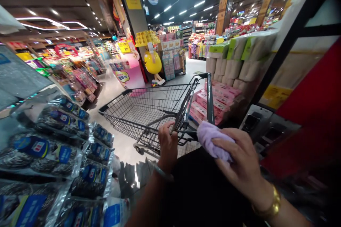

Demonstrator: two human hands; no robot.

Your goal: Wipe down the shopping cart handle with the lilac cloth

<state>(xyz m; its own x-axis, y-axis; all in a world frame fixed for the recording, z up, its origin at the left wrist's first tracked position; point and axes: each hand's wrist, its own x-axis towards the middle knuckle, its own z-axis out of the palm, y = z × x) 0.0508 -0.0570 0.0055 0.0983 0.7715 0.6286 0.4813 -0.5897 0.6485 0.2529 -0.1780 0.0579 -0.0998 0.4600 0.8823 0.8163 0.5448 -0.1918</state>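
In the head view, my right hand (239, 159) is wrapped round a folded lilac cloth (213, 138) beside the lower end of the cart's handle (210, 101). My left hand (168, 145), with curled fingers, is at the near side of the wire shopping cart (149, 122), close to its raised rear frame. Whether those fingers grip the wire cannot be made out. The cart's basket holds nothing visible and points to the left.
Dark packaged goods (39, 149) are stacked at the left. Pink packs (215, 101) and paper rolls (231, 65) stand beyond the handle at the right. A yellow figure (152, 62) and a pink display (130, 72) stand beyond the cart.
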